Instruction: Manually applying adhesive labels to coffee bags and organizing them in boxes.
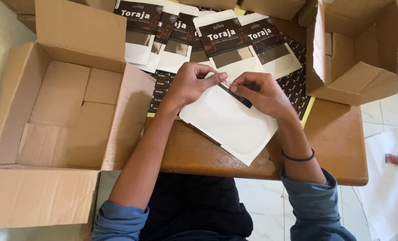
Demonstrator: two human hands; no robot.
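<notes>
A white flat pouch (pixel 229 123) with a frosted rounded window lies tilted on the wooden table (pixel 337 143), its lower corner over the front edge. My left hand (pixel 189 83) pinches the pouch's upper edge between thumb and forefinger. My right hand (pixel 261 93) grips the same edge just to the right, where a small dark label strip (pixel 239 95) shows. A black band circles my right wrist. Both blue sleeves are pushed up.
Several labelled white-and-black pouches (pixel 234 42) lie fanned out across the table's far side. An open cardboard box (pixel 60 107) stands at the left, holding only flat cardboard pieces. Another open box (pixel 355 49) lies on its side at the right. White tiled floor lies below.
</notes>
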